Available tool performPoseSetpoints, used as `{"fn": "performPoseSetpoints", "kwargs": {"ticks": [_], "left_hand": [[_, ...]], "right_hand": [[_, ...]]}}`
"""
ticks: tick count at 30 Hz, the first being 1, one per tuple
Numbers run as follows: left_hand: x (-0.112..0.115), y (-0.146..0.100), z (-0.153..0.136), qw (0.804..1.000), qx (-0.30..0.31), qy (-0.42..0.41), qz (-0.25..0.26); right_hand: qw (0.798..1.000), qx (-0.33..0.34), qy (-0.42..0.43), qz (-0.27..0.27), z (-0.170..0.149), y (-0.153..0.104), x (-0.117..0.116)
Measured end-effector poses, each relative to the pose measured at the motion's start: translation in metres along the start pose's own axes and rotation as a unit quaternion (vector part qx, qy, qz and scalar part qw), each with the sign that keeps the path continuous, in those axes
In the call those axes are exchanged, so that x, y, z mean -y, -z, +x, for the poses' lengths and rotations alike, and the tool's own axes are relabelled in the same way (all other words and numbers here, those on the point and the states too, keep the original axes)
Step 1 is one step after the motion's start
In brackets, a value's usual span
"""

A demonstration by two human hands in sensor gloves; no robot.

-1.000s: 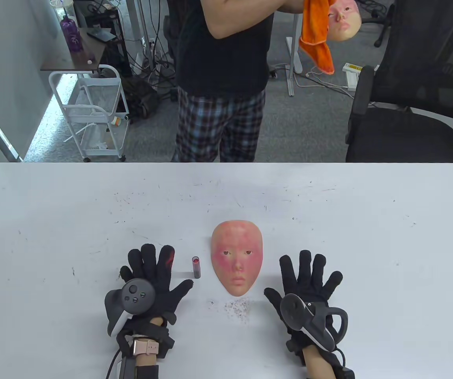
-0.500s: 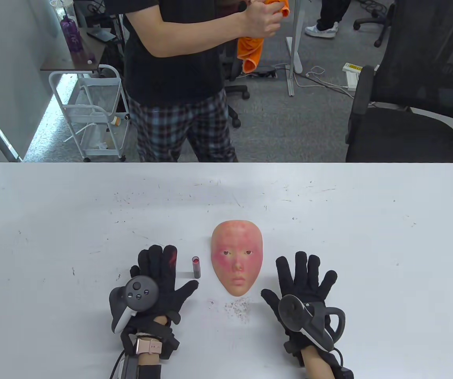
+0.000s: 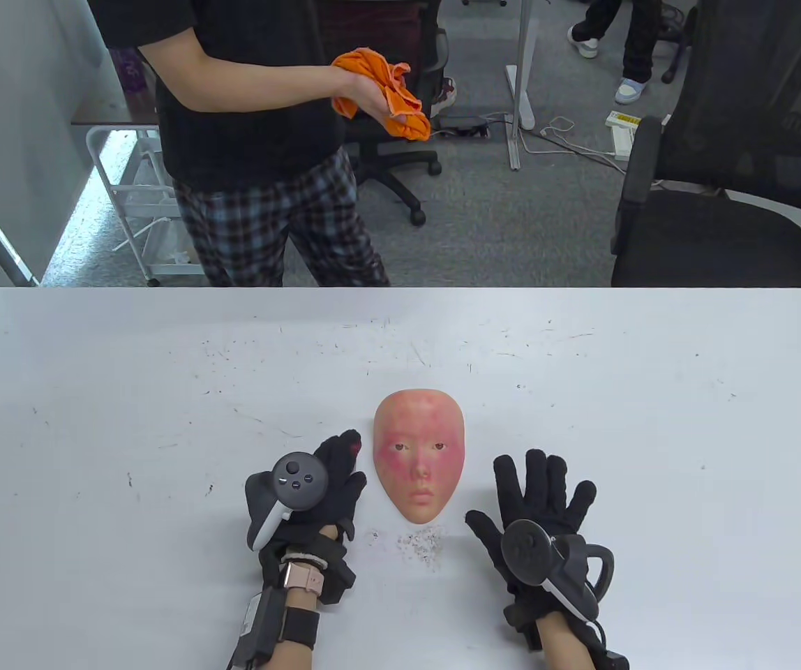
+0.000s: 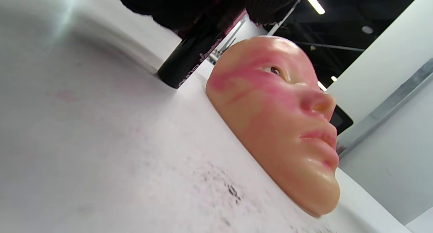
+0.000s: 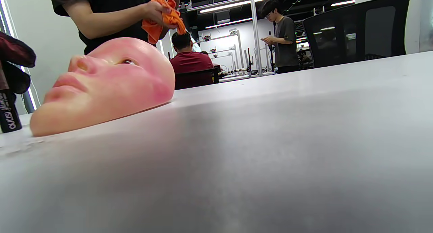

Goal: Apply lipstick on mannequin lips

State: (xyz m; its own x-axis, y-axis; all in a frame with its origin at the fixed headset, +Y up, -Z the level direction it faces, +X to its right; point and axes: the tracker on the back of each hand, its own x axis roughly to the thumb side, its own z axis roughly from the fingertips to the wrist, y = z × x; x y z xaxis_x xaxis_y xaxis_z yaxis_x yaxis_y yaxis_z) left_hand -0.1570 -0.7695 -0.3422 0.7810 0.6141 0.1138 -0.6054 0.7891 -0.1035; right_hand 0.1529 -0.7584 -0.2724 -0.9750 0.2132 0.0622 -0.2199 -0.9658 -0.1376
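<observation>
Left hand [image 3: 317, 481] curled over the lipstick [image 4: 189, 55], fingers closed around its top. Tube stands upright, base on the table [image 3: 163, 391]; in the table view the hand hides it. In the left wrist view the black tube hangs down from the gloved fingers [image 4: 189, 3] to the table surface, just beside the mask's [image 3: 419, 464] forehead edge. Red smear on a left fingertip nearest the mask.

Mask lies face up on the table, between the two hands, just right of the left fingers and left of the right fingers, chin toward the person. Red blotches on cheeks and forehead; lips pale pink.

Right hand [image 3: 540, 509] flat on the table, palm down, fingers spread wide, holding nothing, near the mask but apart from it.

Gray crumbs [image 3: 421, 543] on the table below the chin, between the wrists.
</observation>
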Motion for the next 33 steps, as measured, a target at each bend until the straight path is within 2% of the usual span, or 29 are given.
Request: {"fn": "performPoseSetpoints", "kwargs": {"ticks": [4, 9, 12, 15, 17, 19, 21, 23, 26, 28, 31, 33], "left_hand": [[-0.004, -0.014, 0.012, 0.998, 0.055, 0.002, 0.023], [-0.014, -0.032, 0.036, 0.992, 0.114, -0.053, 0.033], [-0.019, -0.041, 0.058, 0.986, 0.155, -0.051, 0.037], [-0.016, -0.050, 0.081, 0.979, 0.196, -0.058, 0.025], [-0.011, -0.056, 0.095, 0.973, 0.219, -0.073, 0.007], [-0.008, -0.060, 0.104, 0.970, 0.231, -0.080, 0.000], [-0.011, -0.063, 0.107, 0.970, 0.236, -0.054, 0.017], [-0.015, -0.064, 0.106, 0.970, 0.239, -0.039, 0.031], [-0.030, -0.065, 0.101, 0.970, 0.232, -0.047, 0.064], [-0.041, -0.063, 0.092, 0.973, 0.209, -0.052, 0.083], [-0.043, -0.045, 0.064, 0.988, 0.132, 0.001, 0.076], [-0.035, -0.029, 0.044, 0.994, 0.084, 0.050, 0.043]], "right_hand": [[1.000, 0.009, 0.008, 0.001, 0.003, -0.001, -0.001], [0.998, 0.038, 0.052, 0.010, 0.012, -0.005, -0.002], [0.987, 0.084, 0.135, 0.036, 0.025, -0.010, -0.001], [0.966, 0.126, 0.219, 0.060, 0.038, -0.013, 0.001], [0.955, 0.129, 0.262, 0.042, 0.046, -0.017, 0.003], [0.955, 0.124, 0.271, 0.011, 0.050, -0.020, 0.005], [0.958, 0.127, 0.257, 0.004, 0.051, -0.022, 0.008], [0.962, 0.128, 0.239, -0.009, 0.052, -0.023, 0.010], [0.978, 0.133, 0.163, 0.007, 0.053, -0.022, 0.005], [0.980, 0.133, 0.145, 0.009, 0.052, -0.022, 0.002], [0.979, 0.124, 0.160, 0.010, 0.050, -0.020, 0.001], [0.979, 0.120, 0.162, 0.007, 0.049, -0.020, 0.001]]}}
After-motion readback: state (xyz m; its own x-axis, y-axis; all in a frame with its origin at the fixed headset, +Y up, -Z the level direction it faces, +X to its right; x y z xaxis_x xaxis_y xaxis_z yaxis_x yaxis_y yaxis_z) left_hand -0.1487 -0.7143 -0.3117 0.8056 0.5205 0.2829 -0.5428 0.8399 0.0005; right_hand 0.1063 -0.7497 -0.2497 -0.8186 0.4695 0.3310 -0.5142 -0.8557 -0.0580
